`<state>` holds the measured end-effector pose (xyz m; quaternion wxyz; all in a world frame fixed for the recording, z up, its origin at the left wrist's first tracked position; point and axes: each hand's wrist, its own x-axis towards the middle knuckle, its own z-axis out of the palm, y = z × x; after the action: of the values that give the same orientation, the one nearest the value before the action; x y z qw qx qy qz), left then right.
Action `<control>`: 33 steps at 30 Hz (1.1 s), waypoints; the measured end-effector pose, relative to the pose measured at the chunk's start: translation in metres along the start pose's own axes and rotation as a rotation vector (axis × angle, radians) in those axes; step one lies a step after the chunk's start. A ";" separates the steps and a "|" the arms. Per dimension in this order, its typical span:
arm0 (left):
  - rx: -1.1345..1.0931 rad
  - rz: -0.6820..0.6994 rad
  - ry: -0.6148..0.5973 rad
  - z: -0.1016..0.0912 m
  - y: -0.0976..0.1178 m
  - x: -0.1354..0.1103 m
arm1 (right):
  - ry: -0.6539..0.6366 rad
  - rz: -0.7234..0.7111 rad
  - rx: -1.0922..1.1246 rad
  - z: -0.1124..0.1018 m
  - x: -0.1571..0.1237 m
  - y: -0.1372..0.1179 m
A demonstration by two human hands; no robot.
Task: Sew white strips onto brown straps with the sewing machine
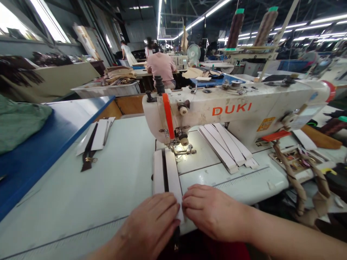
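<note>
- Currently, the strips (172,169), two white lengths with a dark band (165,174) between them, run from the desk's (127,151) front edge up to the foot (171,146) of the machine (200,108); the lamp lights the plate just beside them.
- The left hand (153,222) is bent nearly closed over the strips' near end at the front edge, fingers on top, thumb low beside the end; it seems to pinch them.
- The right hand (210,209) has its fingers together, tips against the strips' right side; its thumb is hidden, so I cannot tell whether it pinches or only steadies.
- To guide this well, I'd judge, keep the strips flat and square to the foot; let the left hand hold light tension at the front edge, while the right keeps the side from drifting; hold the gap around the band even, and fingers well away from the foot.
- A pile (226,148) of white strips lies right of the foot, behind the ruler marks on the front edge; a sleeve catching it could nudge it.
- Another piece (99,135), with a dark band and metal pull (90,159), lies toward the desk's far left corner, well apart from both hands.
</note>
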<state>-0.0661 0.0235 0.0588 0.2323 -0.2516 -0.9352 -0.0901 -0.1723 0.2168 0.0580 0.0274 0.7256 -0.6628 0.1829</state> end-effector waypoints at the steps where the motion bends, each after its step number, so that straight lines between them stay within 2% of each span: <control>1: -0.011 0.025 0.000 -0.002 0.006 -0.005 | -0.005 -0.003 0.003 0.000 0.000 0.000; 6: 0.068 0.098 0.059 0.008 0.010 -0.022 | 0.056 0.001 0.045 0.002 -0.007 0.001; 11: 0.085 0.113 0.096 0.021 0.006 -0.028 | 0.168 0.101 0.060 0.009 -0.021 -0.001; 14: 0.115 0.122 0.117 0.017 0.006 -0.026 | 0.142 0.131 0.057 0.009 -0.024 -0.003; 18: 0.162 0.173 0.027 0.003 0.009 -0.016 | 0.100 0.118 0.043 0.010 -0.022 -0.005; 21: 0.173 0.159 0.026 -0.002 0.010 -0.012 | 0.075 0.113 0.025 0.011 -0.021 -0.005; 25: 0.157 0.171 0.041 0.003 0.008 -0.014 | 0.083 0.124 0.030 0.011 -0.023 -0.006; 30: 0.103 0.160 0.161 0.013 0.006 -0.019 | 0.130 0.146 0.078 0.010 -0.021 -0.006; 33: 0.121 0.171 0.094 0.012 0.007 -0.019 | 0.101 0.122 0.057 0.010 -0.017 -0.005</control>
<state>-0.0523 0.0244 0.0394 0.2977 -0.3115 -0.9021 -0.0249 -0.1657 0.2306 0.0450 0.0287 0.6742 -0.6981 0.2392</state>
